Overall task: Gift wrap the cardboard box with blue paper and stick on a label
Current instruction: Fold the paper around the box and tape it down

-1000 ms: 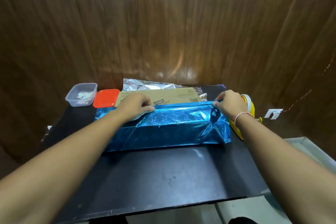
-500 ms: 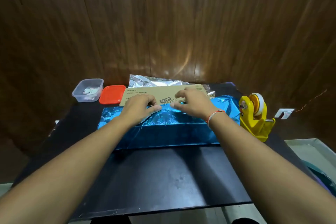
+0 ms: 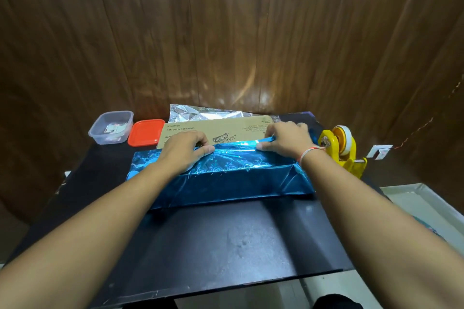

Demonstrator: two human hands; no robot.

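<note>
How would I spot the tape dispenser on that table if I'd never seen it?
Find the black table, then the box in blue paper. Just past the box's right end, behind the right hand, stands the tape dispenser: the only yellow thing there, carrying a roll of tape.

Bare table is left nearer than the hands; passage is blocked rightward by a tape dispenser, leftward by a tub.
</note>
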